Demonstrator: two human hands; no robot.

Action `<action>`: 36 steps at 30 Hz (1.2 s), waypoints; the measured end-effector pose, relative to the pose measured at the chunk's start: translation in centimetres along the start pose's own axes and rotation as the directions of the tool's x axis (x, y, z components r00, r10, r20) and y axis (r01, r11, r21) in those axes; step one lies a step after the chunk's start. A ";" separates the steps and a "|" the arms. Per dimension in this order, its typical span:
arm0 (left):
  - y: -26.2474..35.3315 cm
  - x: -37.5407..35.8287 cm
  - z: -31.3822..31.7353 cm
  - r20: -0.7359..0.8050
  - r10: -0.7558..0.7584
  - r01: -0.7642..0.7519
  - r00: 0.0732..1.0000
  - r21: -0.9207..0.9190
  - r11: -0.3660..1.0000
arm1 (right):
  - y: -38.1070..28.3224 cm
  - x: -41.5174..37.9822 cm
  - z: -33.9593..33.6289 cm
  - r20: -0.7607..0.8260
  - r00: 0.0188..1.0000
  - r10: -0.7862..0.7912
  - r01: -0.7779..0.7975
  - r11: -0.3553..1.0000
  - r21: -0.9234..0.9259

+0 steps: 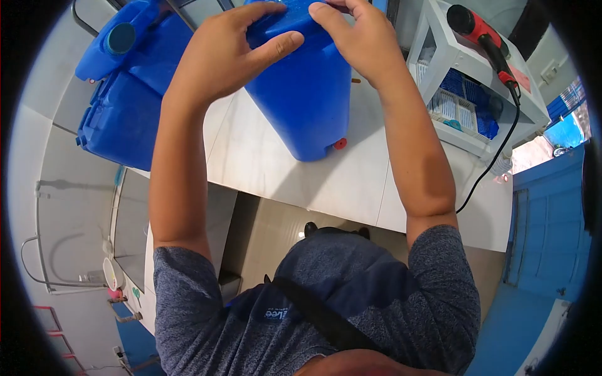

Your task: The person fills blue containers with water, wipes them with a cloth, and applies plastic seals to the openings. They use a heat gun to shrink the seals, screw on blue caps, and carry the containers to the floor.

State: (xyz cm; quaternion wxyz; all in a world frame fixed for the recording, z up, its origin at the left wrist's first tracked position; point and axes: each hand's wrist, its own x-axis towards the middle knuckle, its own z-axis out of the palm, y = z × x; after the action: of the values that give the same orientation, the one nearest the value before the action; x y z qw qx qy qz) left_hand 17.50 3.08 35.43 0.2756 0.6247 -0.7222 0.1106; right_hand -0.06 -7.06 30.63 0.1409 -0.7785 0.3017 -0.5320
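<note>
A tall blue plastic container (pixel 304 103) stands on a white marbled counter, with a small red plug low on its front right. Its round blue lid (pixel 285 22) runs out of the top of the view. My left hand (pixel 229 53) curves round the lid's left side, thumb along the near rim and fingers over the top. From the right, my right hand (pixel 360 37) clasps the lid with the thumb on its top edge; some of its fingers are cut off by the frame.
Blue jerrycans (pixel 125 113) are grouped at the left. A white shelf unit (pixel 476 81) on the right holds baskets, with a red and black heat gun (pixel 483 37) on top. Its black cord trails down over the counter (pixel 351 188).
</note>
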 end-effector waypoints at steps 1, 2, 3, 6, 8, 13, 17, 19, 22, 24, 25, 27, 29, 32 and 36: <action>0.2 -0.3 0.1 -0.030 0.028 -0.027 0.999 0.043 0.999 | 0.0 0.1 0.2 0.041 0.996 0.083 -0.088 0.988 0.126; 0.4 -0.7 0.2 -0.025 0.022 -0.021 0.999 0.038 0.999 | 0.1 0.1 0.4 0.094 0.982 0.162 -0.180 0.953 0.245; 0.6 -1.2 0.4 -0.081 0.069 -0.063 0.994 0.066 0.996 | 0.6 0.2 0.9 0.102 0.980 0.168 -0.189 0.951 0.244; 1.7 -2.1 1.2 -0.195 0.180 -0.147 0.964 0.172 0.974 | 2.9 1.9 2.9 0.223 0.961 0.165 -0.256 0.838 0.481; 2.0 -2.4 1.5 -0.252 0.240 -0.179 0.937 0.241 0.954 | 3.9 2.9 3.7 0.286 0.954 0.088 -0.264 0.698 0.666; -4.5 -2.1 0.0 -0.215 0.219 -0.188 0.952 0.155 0.970 | 2.0 0.6 -0.1 0.294 0.951 0.094 -0.255 0.775 0.578; -9.7 -1.8 -1.9 -0.258 0.074 -0.078 0.963 -0.005 0.997 | 1.8 0.1 -1.7 0.160 0.986 -0.041 -0.024 0.922 0.386; -6.3 -0.4 0.0 -0.272 0.095 -0.135 0.958 -0.131 0.982 | 1.6 1.2 0.3 0.135 0.989 0.065 -0.113 0.917 0.384; -2.4 0.1 -0.5 -0.039 0.072 -0.077 0.997 -0.141 0.987 | 1.3 0.6 0.5 0.232 0.963 0.137 -0.245 0.801 0.546; -8.8 -0.3 0.3 -0.171 0.130 -0.161 0.977 -0.178 0.971 | 1.8 -2.8 -3.1 0.145 0.979 0.144 -0.187 0.916 0.356; -11.8 -0.8 -0.3 -0.195 0.138 -0.164 0.971 -0.120 0.979 | 2.1 -4.9 -5.1 0.114 0.978 0.176 -0.204 0.926 0.319; -14.9 -1.2 -0.5 -0.235 0.056 -0.073 0.970 -0.064 0.995 | 2.8 -9.5 -8.0 0.104 0.975 0.198 -0.198 0.980 -0.006; -12.6 0.1 1.2 -0.272 0.062 -0.140 0.960 -0.277 0.951 | 4.4 -12.5 -8.1 0.114 0.959 0.260 -0.257 0.966 -0.038; -6.9 1.8 3.2 -0.294 0.160 -0.243 0.942 -0.274 0.931 | 9.7 -15.4 -8.3 0.009 0.942 0.335 -0.326 0.922 -0.210; -8.3 1.5 2.8 -0.224 0.212 -0.240 0.951 -0.109 0.965 | 21.6 -16.4 -11.1 -0.178 0.864 0.472 -0.496 0.734 -0.464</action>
State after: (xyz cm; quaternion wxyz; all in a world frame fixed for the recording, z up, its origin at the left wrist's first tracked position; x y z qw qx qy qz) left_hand 24.66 -1.25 32.40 0.3775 0.5025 -0.7616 0.1578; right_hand -21.22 -12.57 11.10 0.0631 -0.6695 0.6228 -0.3999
